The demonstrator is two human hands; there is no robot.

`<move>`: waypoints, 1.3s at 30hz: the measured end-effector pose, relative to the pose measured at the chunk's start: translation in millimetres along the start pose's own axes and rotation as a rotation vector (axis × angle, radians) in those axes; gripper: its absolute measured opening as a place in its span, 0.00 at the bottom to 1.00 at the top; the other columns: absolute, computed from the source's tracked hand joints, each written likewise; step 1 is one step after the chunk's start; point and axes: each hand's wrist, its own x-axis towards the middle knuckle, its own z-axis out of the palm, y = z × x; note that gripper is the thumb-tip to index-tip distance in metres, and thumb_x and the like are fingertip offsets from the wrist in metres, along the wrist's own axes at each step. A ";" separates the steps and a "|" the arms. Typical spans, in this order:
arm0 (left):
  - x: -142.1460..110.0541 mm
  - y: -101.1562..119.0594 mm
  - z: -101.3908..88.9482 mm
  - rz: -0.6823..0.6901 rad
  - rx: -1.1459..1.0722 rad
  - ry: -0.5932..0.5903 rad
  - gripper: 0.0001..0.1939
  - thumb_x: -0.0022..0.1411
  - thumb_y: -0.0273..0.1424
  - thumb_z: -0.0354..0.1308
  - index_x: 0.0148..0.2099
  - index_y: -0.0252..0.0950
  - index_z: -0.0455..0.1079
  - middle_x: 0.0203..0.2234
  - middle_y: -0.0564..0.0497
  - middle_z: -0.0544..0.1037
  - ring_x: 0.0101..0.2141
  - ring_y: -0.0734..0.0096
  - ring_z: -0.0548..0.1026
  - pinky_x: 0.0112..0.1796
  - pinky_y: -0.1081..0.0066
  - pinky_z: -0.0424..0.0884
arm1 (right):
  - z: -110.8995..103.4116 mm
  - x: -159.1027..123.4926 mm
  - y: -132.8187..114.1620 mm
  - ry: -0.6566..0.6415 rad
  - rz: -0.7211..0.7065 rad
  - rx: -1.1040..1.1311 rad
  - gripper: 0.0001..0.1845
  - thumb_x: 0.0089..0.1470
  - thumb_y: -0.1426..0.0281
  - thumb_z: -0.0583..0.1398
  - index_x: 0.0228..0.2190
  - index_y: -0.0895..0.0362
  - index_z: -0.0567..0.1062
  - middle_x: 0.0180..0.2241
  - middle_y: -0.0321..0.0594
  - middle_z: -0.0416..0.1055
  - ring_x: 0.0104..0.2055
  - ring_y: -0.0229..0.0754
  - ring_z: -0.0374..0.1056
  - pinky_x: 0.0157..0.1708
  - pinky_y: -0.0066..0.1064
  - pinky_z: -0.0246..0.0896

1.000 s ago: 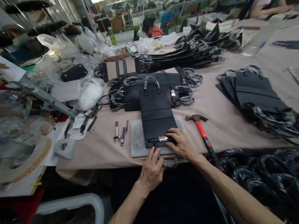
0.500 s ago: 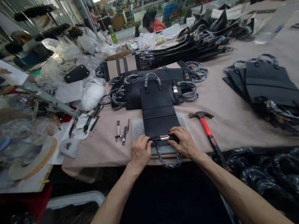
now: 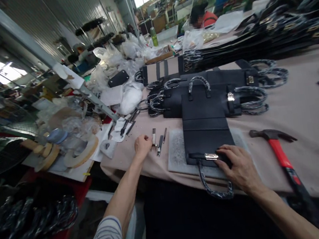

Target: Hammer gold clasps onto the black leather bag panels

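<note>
A black handbag (image 3: 205, 129) lies flat, partly on a grey slab (image 3: 177, 150), with plastic-wrapped handles at both ends. My right hand (image 3: 239, 166) pinches the dark strap at its near end, beside a shiny metal clasp (image 3: 211, 156). Thumb and fingers are closed there. Over to the left, my left hand (image 3: 143, 146) is off the bag with its fingers curled together at several small metal tools. Whatever its fingertips hold, if anything, is hidden. Closest to it is a flat tool with a crosspiece (image 3: 153, 136); two slimmer tools (image 3: 159, 145) lie just right of that one.
A red-handled claw hammer (image 3: 279, 150) lies right of the slab. More black bags (image 3: 172, 104) with wrapped handles are stacked behind. Tape rolls (image 3: 81, 151) and plastic bags (image 3: 130, 100) crowd the left. A slanted metal post (image 3: 93, 94) rises there. A person (image 3: 209, 18) sits across the table.
My left hand has let go of the bag's near end and moved left to the small tools. My right hand stays at the clasp. The view has turned left.
</note>
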 end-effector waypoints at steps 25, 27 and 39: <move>-46.5 40.7 34.4 0.256 -1.274 -0.292 0.20 0.53 0.41 0.71 0.41 0.31 0.74 0.35 0.45 0.83 0.34 0.69 0.80 0.38 0.71 0.75 | -7.9 4.9 -11.3 -0.073 0.118 0.041 0.13 0.60 0.63 0.61 0.45 0.53 0.74 0.49 0.45 0.72 0.52 0.54 0.65 0.55 0.51 0.60; -57.5 50.5 48.0 0.330 -1.236 -0.281 0.18 0.57 0.40 0.70 0.42 0.32 0.75 0.36 0.45 0.83 0.36 0.67 0.81 0.39 0.70 0.76 | -8.1 5.1 -11.9 -0.071 0.123 0.042 0.13 0.60 0.64 0.61 0.45 0.53 0.74 0.49 0.45 0.72 0.52 0.54 0.65 0.55 0.51 0.61; -78.4 54.3 76.5 0.526 -1.139 -0.275 0.13 0.63 0.35 0.65 0.48 0.36 0.74 0.45 0.44 0.82 0.46 0.62 0.81 0.49 0.64 0.78 | -11.3 9.1 -16.1 -0.091 0.161 0.055 0.13 0.60 0.64 0.61 0.46 0.53 0.75 0.49 0.45 0.72 0.53 0.54 0.65 0.56 0.51 0.60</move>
